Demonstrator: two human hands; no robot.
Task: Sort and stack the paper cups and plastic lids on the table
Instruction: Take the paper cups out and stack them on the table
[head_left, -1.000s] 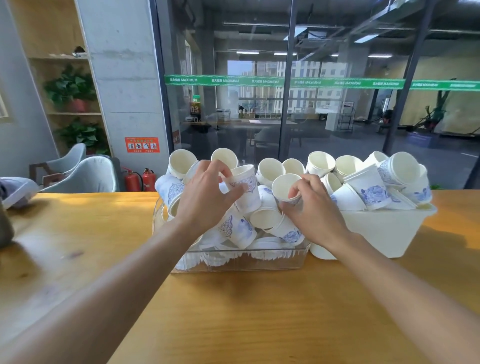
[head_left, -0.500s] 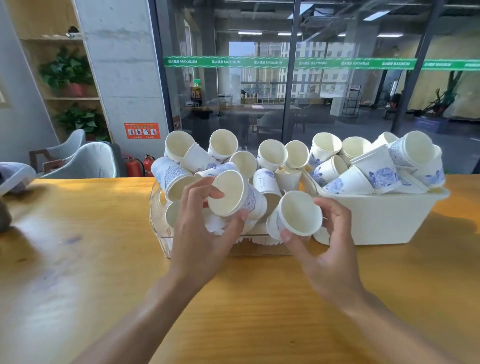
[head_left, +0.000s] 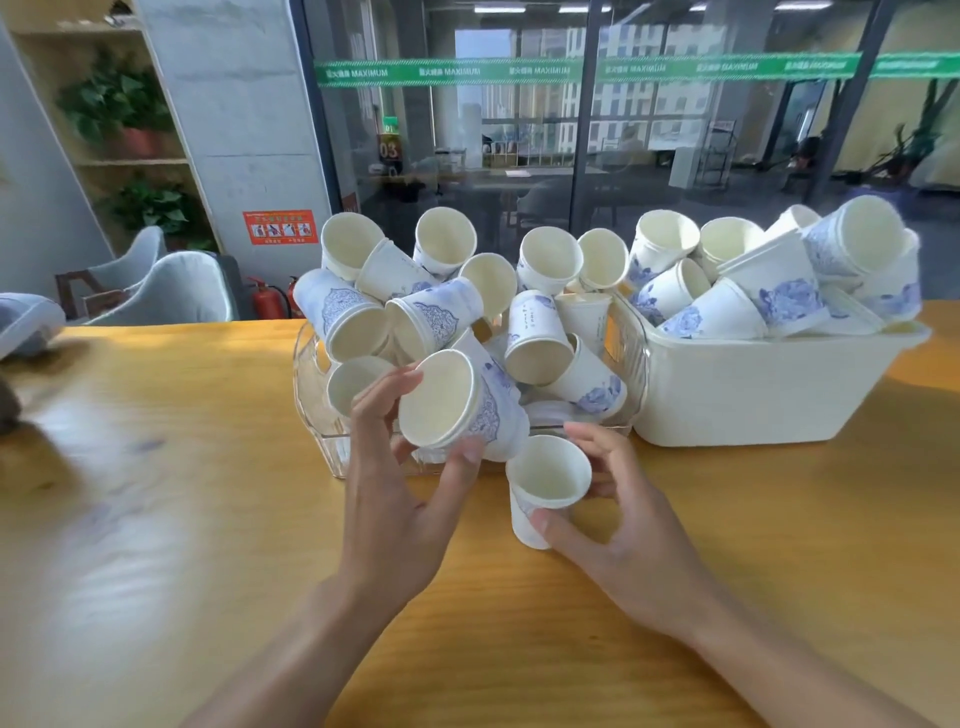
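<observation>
Nearest us, the right hand (head_left: 618, 525) has a small white paper cup with a blue print (head_left: 545, 488), thumb low on its near wall and fingers curved round the far side, mouth up, just off or on the yellow wooden table (head_left: 675, 649); I can't tell which. This one looks like the base of a stack, so the smart play is to seat it flat and keep it steady with a light grip, since paper walls buckle under a hard squeeze.

Just to the left and slightly farther, the left hand (head_left: 400, 499) grips a white paper cup with a blue ornamental pattern (head_left: 457, 402), tipped so its open mouth faces us, thumb under the rim, fingertips on the left edge. To nest it well, I'd say it wants turning upright, base first, lined over the other mouth and lowered straight.

Behind the hands sits the clear plastic bin (head_left: 317, 410), heaped with loose cups pointing every way. Right of it, touching or nearly so, the white plastic tub (head_left: 753, 395) is heaped too. Plenty left to sort. Lids? I can't make any out for sure.
</observation>
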